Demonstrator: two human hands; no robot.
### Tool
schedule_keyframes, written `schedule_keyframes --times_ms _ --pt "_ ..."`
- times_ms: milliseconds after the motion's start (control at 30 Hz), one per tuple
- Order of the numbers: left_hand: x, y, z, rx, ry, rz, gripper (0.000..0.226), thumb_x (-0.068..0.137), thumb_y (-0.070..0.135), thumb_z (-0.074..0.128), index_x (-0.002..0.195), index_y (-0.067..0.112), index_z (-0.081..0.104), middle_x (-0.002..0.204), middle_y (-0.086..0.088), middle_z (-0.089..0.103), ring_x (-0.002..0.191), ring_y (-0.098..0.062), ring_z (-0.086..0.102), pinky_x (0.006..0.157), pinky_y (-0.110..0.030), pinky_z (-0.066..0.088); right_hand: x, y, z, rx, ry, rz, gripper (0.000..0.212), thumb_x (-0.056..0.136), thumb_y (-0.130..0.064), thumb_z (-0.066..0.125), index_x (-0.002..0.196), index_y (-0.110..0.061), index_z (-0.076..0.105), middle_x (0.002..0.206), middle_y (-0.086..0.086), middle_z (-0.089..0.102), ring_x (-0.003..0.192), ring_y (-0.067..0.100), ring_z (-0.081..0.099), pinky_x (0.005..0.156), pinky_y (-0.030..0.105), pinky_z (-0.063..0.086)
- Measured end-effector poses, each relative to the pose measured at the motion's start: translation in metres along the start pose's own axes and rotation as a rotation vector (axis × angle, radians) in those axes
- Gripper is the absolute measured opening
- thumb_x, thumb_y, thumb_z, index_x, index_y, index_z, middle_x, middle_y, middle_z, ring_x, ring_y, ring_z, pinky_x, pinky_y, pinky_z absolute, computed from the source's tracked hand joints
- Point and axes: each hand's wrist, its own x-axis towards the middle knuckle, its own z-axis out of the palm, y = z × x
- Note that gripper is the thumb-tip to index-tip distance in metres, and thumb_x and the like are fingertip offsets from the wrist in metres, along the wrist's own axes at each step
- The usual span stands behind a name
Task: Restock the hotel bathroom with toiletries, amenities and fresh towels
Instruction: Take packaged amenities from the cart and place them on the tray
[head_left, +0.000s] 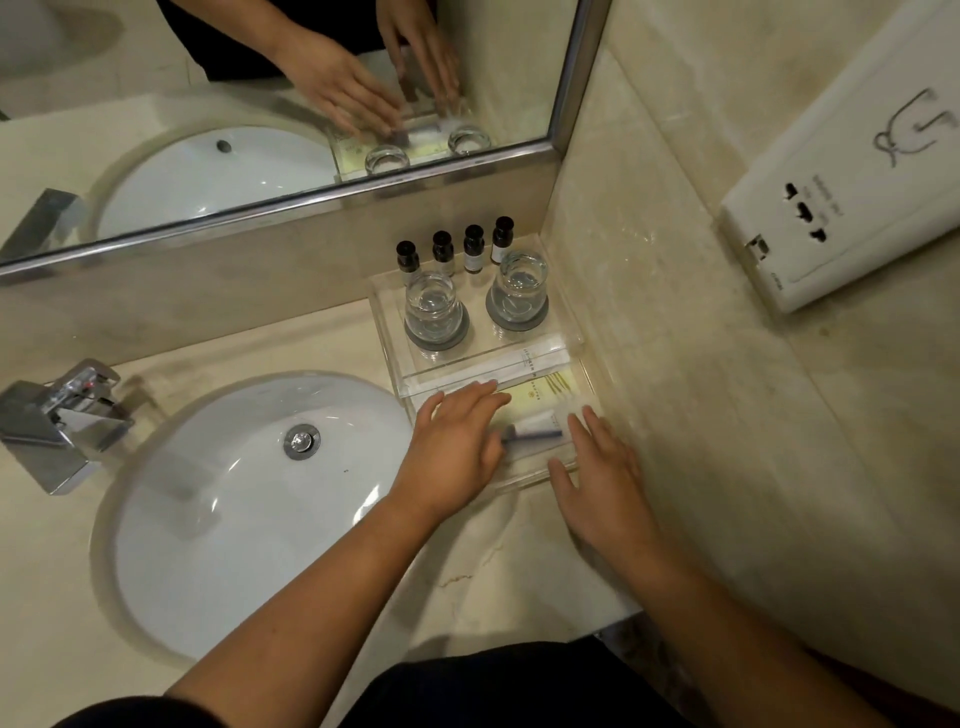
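right of the sink (249, 493), in the lower middle of the frame: risks dragging the blue-handled razor (535, 431) off the clear tray (387, 343) and into the bowl, by any leftward slide of the left hand (457, 441) while pressing. higher up, could jolt the two glasses (434, 306) or topple the small bottles (441, 249) behind them, with a shove of the tray toward the mirror (311, 200). grips nothing on either side. left hand laid flat, fingers straight, over the tray's near end; then the razor in its clear wrap, head right at the left fingertips, contact too blurred to judge, a yellow-green sachet (545, 389) just above; then the right hand (597, 478), open too, fingers straight along the tray's right edge, just beside the handle end.
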Motion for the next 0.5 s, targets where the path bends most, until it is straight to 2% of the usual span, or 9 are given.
schedule_keyframes --times_ms 133,267,367,500 --pt "-0.013 0.002 -0.014 0.027 0.028 0.008 0.048 0.098 0.038 0.056 0.145 0.027 0.055 0.158 0.0 0.048 0.148 -0.023 0.04 0.12 -0.05 0.029 -0.027 0.008 -0.005 0.005 0.008 -0.031 0.065 0.106 -0.047 0.042 0.163 -0.024 0.021 0.172 -0.005 0.011 0.159 0.015 0.007 0.129 0.04 0.009" --pt "-0.036 0.016 -0.019 0.057 0.015 0.02 0.057 0.098 0.049 0.044 0.15 0.027 0.05 0.164 -0.001 0.04 0.154 -0.023 0.031 0.124 -0.046 0.02 -0.057 0.015 -0.006 -0.019 0.031 -0.033 0.071 0.102 -0.059 0.027 0.164 -0.026 0.018 0.172 -0.008 0.007 0.159 0.014 0.003 0.129 0.043 0.008" --pt "-0.057 0.031 -0.016 0.073 -0.024 0.048 0.062 0.1 0.058 0.035 0.154 0.03 0.042 0.168 0.0 0.032 0.157 -0.021 0.021 0.126 -0.044 0.013 -0.08 0.018 -0.005 -0.049 0.066 -0.015 0.084 0.092 -0.07 0.01 0.164 -0.027 0.013 0.173 -0.008 0.002 0.159 0.013 -0.002 0.129 0.04 -0.001" --pt "-0.08 0.046 -0.007 0.096 -0.079 0.1 0.064 0.102 0.063 0.026 0.158 0.032 0.035 0.17 0.004 0.026 0.158 -0.017 0.016 0.128 -0.044 0.012 -0.111 0.02 -0.001 -0.042 0.102 0.013 0.086 0.091 -0.072 0.008 0.165 -0.028 0.011 0.172 -0.009 0.0 0.158 0.011 -0.006 0.125 0.037 -0.007"
